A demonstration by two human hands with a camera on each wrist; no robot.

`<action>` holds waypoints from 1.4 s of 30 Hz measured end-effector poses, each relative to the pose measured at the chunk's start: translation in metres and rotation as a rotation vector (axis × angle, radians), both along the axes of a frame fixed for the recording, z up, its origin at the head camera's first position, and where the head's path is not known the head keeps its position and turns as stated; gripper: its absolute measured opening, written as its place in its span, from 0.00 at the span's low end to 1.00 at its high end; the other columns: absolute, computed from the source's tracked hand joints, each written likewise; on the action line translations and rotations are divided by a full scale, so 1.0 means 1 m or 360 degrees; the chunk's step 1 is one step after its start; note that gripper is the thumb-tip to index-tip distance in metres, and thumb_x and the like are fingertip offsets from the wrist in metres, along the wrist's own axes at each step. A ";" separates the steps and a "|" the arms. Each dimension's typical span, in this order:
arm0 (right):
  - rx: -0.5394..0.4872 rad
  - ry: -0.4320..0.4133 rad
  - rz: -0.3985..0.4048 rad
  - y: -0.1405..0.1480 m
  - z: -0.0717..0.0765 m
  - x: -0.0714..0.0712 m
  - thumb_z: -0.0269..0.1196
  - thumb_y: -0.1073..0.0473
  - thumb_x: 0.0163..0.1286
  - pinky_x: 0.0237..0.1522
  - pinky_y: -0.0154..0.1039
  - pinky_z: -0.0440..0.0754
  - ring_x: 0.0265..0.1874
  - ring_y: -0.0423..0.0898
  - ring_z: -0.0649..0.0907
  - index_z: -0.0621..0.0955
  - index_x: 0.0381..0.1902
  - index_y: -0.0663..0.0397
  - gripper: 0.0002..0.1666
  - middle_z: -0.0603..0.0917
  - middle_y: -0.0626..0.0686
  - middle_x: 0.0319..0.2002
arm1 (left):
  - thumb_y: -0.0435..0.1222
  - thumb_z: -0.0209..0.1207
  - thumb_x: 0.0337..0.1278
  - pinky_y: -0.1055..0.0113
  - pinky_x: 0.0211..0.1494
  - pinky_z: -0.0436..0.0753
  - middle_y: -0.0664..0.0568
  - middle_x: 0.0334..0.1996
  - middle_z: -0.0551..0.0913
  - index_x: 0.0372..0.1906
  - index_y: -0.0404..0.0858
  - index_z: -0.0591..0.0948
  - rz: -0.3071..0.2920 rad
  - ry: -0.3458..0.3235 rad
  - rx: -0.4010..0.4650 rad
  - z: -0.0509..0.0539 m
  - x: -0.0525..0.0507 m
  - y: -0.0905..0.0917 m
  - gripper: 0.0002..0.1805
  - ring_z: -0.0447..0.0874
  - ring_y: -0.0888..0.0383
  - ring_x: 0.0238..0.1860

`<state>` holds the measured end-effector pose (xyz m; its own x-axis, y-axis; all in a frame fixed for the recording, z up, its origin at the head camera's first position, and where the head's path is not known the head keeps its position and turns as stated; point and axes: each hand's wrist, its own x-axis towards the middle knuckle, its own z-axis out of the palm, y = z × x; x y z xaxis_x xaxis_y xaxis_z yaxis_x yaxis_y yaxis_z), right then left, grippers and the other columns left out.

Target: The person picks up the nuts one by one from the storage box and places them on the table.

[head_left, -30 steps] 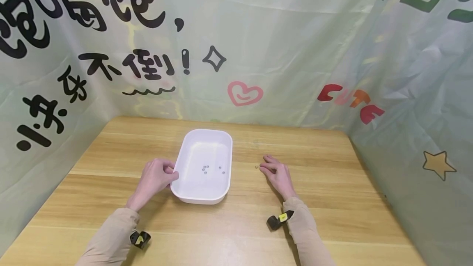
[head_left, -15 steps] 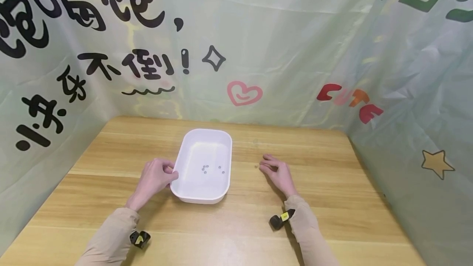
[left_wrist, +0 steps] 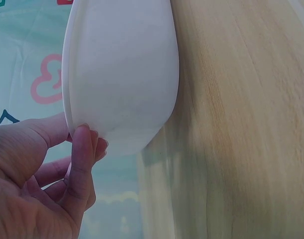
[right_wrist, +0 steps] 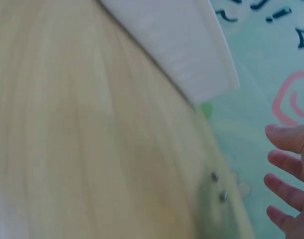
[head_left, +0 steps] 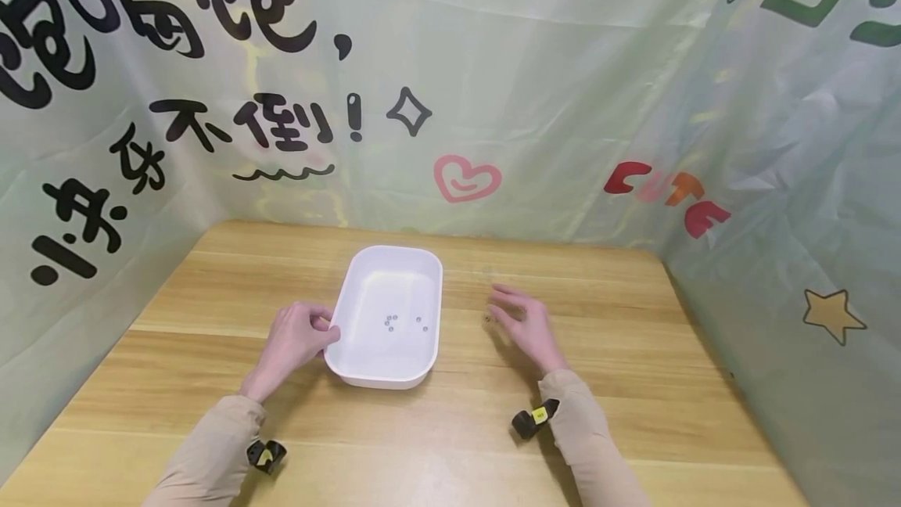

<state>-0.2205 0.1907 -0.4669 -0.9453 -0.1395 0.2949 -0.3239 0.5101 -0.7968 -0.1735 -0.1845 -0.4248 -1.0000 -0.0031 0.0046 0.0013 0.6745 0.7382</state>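
Observation:
My left hand (head_left: 299,339) pinches the left rim of a white rectangular plastic tray (head_left: 387,276) between thumb and fingers. In the left wrist view the thumb and fingertips meet at the rim of the tray (left_wrist: 122,69). Several small shiny metal pieces (head_left: 391,318) lie on the tray's floor; they are too small to tell their kind. To the right of the tray, my right hand (head_left: 526,329) is over the table, holding nothing, its fingers apart. The right wrist view shows two small metal pieces (right_wrist: 215,176) on the table near the fingertips.
The wooden table (head_left: 436,452) runs back to a printed cloth (head_left: 535,84) that hangs behind it and at both sides. Each wrist carries a small black camera; one is the right wrist camera (head_left: 526,422).
My right fingers have parted and shifted slightly left and away from me, over the small piece on the table. The left hand and the tray stay in place.

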 end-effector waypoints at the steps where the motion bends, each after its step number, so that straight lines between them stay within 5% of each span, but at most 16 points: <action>1: -0.0012 0.0022 0.0026 -0.004 0.004 0.000 0.67 0.62 0.67 0.71 0.60 0.70 0.67 0.61 0.77 0.85 0.52 0.62 0.17 0.81 0.60 0.64 | 0.30 0.63 0.47 0.70 0.22 0.80 0.42 0.28 0.89 0.42 0.27 0.85 0.0006 -0.0002 0.0000 0.000 0.000 0.000 0.15 0.84 0.60 0.19; 11: 0.0137 0.0326 0.0339 -0.053 0.025 -0.004 0.69 0.65 0.63 0.71 0.58 0.72 0.64 0.59 0.80 0.87 0.49 0.60 0.16 0.83 0.60 0.61 | 0.31 0.62 0.47 0.70 0.22 0.77 0.44 0.26 0.89 0.41 0.27 0.86 -0.0002 0.0039 -0.0033 0.000 0.001 0.000 0.15 0.84 0.61 0.18; 22: 0.0354 0.0283 0.0571 -0.085 0.038 -0.011 0.68 0.60 0.65 0.72 0.55 0.71 0.65 0.55 0.79 0.88 0.45 0.60 0.13 0.85 0.56 0.57 | 0.31 0.62 0.47 0.70 0.22 0.79 0.43 0.28 0.90 0.42 0.27 0.86 -0.0008 0.0028 -0.0024 -0.002 0.000 0.000 0.16 0.84 0.61 0.19; 31: 0.0852 0.0174 0.0684 -0.109 0.046 -0.020 0.68 0.58 0.66 0.80 0.49 0.59 0.57 0.50 0.83 0.89 0.43 0.55 0.11 0.88 0.52 0.49 | 0.31 0.63 0.47 0.70 0.22 0.78 0.43 0.27 0.89 0.42 0.27 0.86 -0.0005 0.0030 -0.0046 -0.001 0.000 -0.001 0.15 0.83 0.61 0.19; 37: 0.1173 0.0100 0.0643 -0.122 0.044 -0.024 0.69 0.57 0.64 0.66 0.44 0.76 0.51 0.48 0.85 0.90 0.44 0.51 0.10 0.90 0.49 0.46 | 0.31 0.64 0.47 0.71 0.24 0.77 0.44 0.27 0.89 0.40 0.28 0.86 -0.0006 0.0059 -0.0081 -0.001 0.000 -0.001 0.14 0.82 0.61 0.21; 42: 0.1327 0.0074 0.0626 -0.130 0.043 -0.026 0.69 0.57 0.64 0.64 0.42 0.75 0.48 0.43 0.87 0.90 0.45 0.47 0.11 0.91 0.46 0.45 | 0.31 0.63 0.47 0.70 0.24 0.77 0.44 0.27 0.89 0.41 0.28 0.86 -0.0006 0.0059 -0.0078 0.000 0.000 -0.001 0.15 0.82 0.61 0.21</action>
